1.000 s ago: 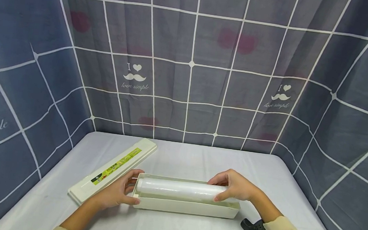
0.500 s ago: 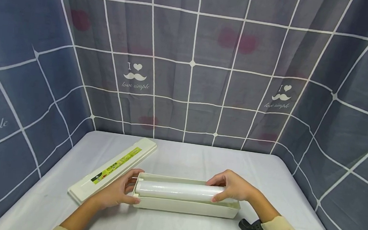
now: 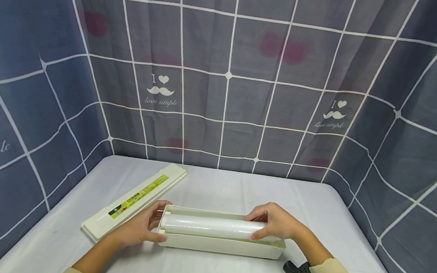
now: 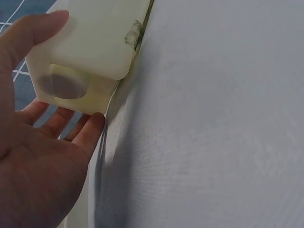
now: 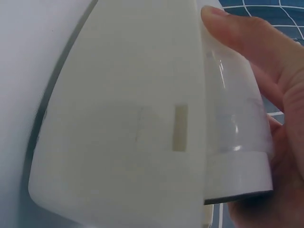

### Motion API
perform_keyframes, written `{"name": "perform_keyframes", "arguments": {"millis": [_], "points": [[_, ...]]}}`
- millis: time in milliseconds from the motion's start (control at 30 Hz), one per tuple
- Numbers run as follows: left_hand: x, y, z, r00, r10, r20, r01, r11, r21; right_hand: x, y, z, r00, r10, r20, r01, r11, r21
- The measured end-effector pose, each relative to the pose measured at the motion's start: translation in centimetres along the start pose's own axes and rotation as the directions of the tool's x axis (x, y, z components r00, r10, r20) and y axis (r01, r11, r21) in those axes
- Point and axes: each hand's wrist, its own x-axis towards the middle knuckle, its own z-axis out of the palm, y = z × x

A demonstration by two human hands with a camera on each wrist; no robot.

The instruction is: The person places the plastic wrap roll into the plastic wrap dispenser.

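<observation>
A roll of cling film (image 3: 210,226), white and glossy, lies lengthwise in an open cream-coloured long box (image 3: 220,246). Its left end sits down inside the box, while the right end stands higher, above the rim. My right hand (image 3: 279,222) grips the roll near that right end, thumb in front and fingers behind. In the right wrist view, the roll's end (image 5: 239,175) projects above the box wall (image 5: 114,118). At the other end, my left hand (image 3: 138,225) holds the box, its thumb on the front wall and fingers round the left end.
A long cream lid (image 3: 132,202) with a yellow-green label lies slanted at the left, behind the left forearm. A white cloth covers the table (image 3: 276,189). Grey checked curtains (image 3: 225,98) enclose the back and both sides.
The roll has come down slightly and shifted a little left in the box, and my right hand moved with it. The left hand, box and lid stay put.
</observation>
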Motion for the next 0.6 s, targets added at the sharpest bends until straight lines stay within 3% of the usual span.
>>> {"name": "perform_keyframes", "arguments": {"millis": [333, 600], "points": [[0.09, 0.17, 0.13, 1.000, 0.004, -0.006, -0.004, 1.000, 0.015, -0.35, 0.00, 0.53, 0.998, 0.016, -0.060, -0.023, 0.992, -0.122], [0.05, 0.26, 0.15, 1.000, 0.017, -0.004, -0.017, 1.000, 0.017, -0.65, -0.09, 0.79, 0.997, 0.007, -0.081, -0.018, 0.990, -0.137]]}}
